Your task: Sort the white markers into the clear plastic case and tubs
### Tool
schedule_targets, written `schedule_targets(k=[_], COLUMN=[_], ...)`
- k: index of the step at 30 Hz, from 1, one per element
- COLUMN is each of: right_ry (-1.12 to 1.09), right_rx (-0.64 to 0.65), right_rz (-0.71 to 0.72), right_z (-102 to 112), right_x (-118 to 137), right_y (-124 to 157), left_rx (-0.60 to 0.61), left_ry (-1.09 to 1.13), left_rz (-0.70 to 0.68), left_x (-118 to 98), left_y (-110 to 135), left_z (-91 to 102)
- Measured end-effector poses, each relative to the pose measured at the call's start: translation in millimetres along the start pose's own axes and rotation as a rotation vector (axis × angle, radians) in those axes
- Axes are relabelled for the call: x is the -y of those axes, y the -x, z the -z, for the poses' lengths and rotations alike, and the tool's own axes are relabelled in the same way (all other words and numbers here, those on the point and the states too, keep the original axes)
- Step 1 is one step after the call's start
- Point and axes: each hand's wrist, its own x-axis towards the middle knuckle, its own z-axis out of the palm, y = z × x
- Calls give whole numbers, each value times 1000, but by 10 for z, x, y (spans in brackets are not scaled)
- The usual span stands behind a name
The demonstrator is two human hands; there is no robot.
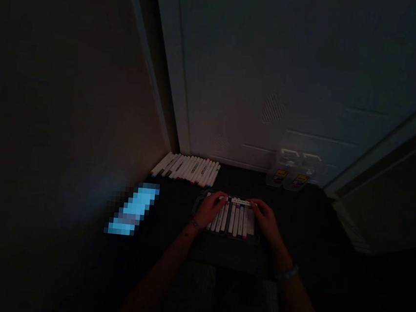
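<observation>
The scene is very dim. A dark tray (199, 204) on the floor in front of me holds several white markers standing side by side. One white marker (238, 201) lies crosswise over their far ends. My left hand (210, 209) has curled fingers on its left end. My right hand (266, 219) has curled fingers on its right end. Both hands rest over the tray.
A row of several white markers (186, 167) lies on the floor against the door (274, 74). Two clear containers (290, 176) with coloured labels stand by the door at the right. A glowing blue screen (132, 210) lies on the floor at the left, near the wall.
</observation>
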Motion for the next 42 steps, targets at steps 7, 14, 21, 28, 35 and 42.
schedule_targets(k=[7, 14, 21, 28, 35, 42], right_ry=[11, 5, 6, 3, 1, -2], right_rx=[-10, -5, 0, -1, 0, -3], right_rz=[-13, -17, -5, -3, -10, -12], right_z=[-7, -2, 3, -5, -1, -9], right_x=[8, 24, 32, 6, 8, 2], right_y=[3, 8, 11, 14, 7, 7], left_rx=[2, -6, -3, 8, -1, -4], left_ry=[16, -3, 0, -1, 2, -1], left_rz=[1, -1, -3, 2, -9, 0], left_x=[-5, 6, 12, -6, -17, -7], left_y=[3, -3, 4, 1, 3, 5], left_z=[-1, 0, 2, 3, 2, 4])
